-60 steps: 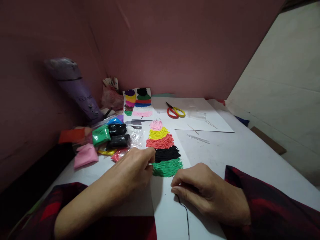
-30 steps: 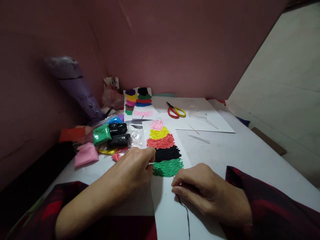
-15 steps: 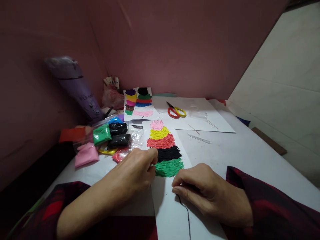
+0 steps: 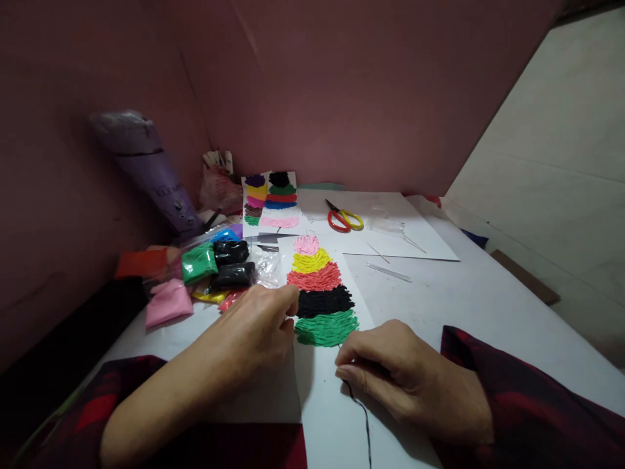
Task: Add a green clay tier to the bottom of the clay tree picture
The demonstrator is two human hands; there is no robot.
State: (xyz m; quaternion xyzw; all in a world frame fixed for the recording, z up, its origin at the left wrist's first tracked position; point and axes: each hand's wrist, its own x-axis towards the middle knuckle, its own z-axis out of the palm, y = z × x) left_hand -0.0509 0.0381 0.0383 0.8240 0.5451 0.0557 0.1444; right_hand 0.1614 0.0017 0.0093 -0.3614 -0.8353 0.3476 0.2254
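A white paper strip [image 4: 325,397] lies in front of me with bands of pink, yellow, red, black and green clay pressed onto it [image 4: 322,293]. My left hand [image 4: 254,329] rests at the strip's left edge, fingers curled, thumb and forefinger pinched beside the green band [image 4: 326,329]. My right hand [image 4: 405,374] lies on the strip just below the green band, fingers closed on a thin black tool [image 4: 360,412] that trails toward me.
Bags of coloured clay [image 4: 209,267] lie at the left. A finished colour sheet [image 4: 271,198] and red-and-yellow scissors [image 4: 344,218] sit at the back on white paper. A purple cone-shaped wrapper [image 4: 146,172] leans on the pink wall. Thin sticks [image 4: 388,270] lie right of the strip.
My left hand has drawn back slightly to the left, off the green band's edge. My right hand has stayed still.
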